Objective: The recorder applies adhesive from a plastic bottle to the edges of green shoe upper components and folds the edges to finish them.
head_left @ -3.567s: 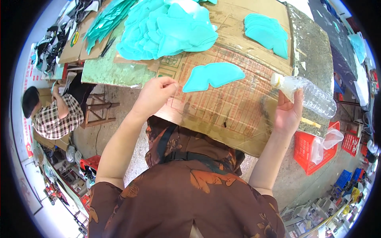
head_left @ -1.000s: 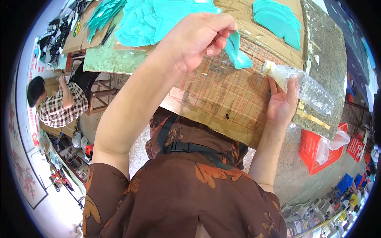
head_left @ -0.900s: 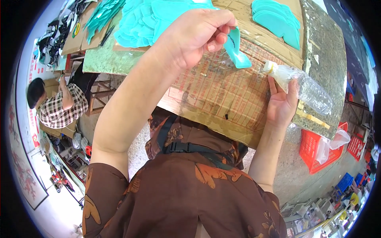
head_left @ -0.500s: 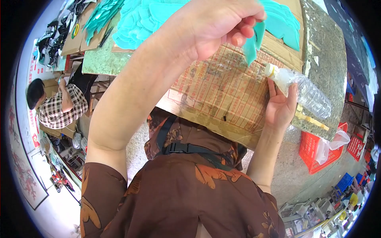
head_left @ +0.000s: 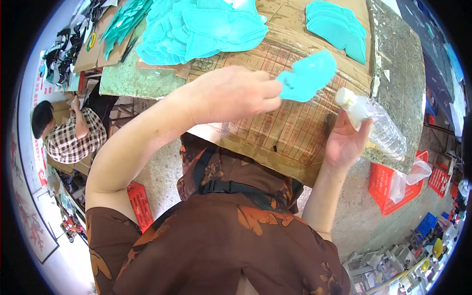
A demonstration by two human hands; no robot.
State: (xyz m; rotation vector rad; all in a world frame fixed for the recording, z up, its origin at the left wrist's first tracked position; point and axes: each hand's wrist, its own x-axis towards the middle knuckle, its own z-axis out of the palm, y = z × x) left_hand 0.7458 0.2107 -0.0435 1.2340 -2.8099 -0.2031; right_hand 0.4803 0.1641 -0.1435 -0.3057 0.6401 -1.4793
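My left hand (head_left: 246, 93) pinches the left end of a turquoise cut piece (head_left: 314, 73) with a notched, curved outline, held over the cardboard. In my right hand (head_left: 345, 142) is a clear plastic bottle (head_left: 386, 130), tilted, its whitish nozzle end (head_left: 345, 97) pointing up and left toward the piece. The thumb and fingers are around the bottle's neck area; part of that grip is hidden behind it. A big heap of similar turquoise pieces (head_left: 206, 34) lies at the far left, and a neater overlapping stack (head_left: 337, 27) at the far right.
Printed cardboard (head_left: 236, 128) covers the worn table (head_left: 405, 73). Darker green pieces (head_left: 125, 24) lie at the far left. A red basket (head_left: 388, 189) with plastic bags stands right of the table, another red basket (head_left: 140, 204) by my left elbow. A person in a checked shirt (head_left: 81, 132) sits left.
My left hand has come down and left from above the table, bringing the turquoise piece into full view, spread flatter. The right hand with the bottle has shifted only slightly.
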